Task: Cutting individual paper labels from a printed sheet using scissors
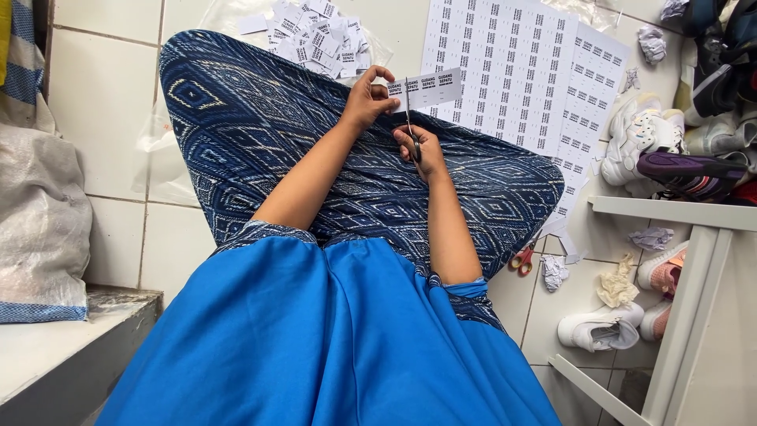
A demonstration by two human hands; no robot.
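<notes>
My left hand (pixel 367 96) pinches the left end of a narrow white paper strip (pixel 430 88) of printed labels, held above my lap. My right hand (pixel 422 150) grips a pair of scissors (pixel 409 118) whose blades point up and meet the strip near my left fingers. Both hands hover over my crossed legs in a dark blue patterned skirt (pixel 260 134). Under the strip lie large white sheets of printed labels (pixel 512 71) on the tiled floor. A heap of cut label pieces (pixel 315 35) rests on clear plastic beyond my left knee.
A second pair of scissors with red handles (pixel 521 260) lies on the floor by my right knee. Crumpled paper (pixel 554 271), white sneakers (pixel 599 330) and other shoes (pixel 686 150) sit to the right around a white rack frame (pixel 686 300). A grey sack (pixel 39 213) stands left.
</notes>
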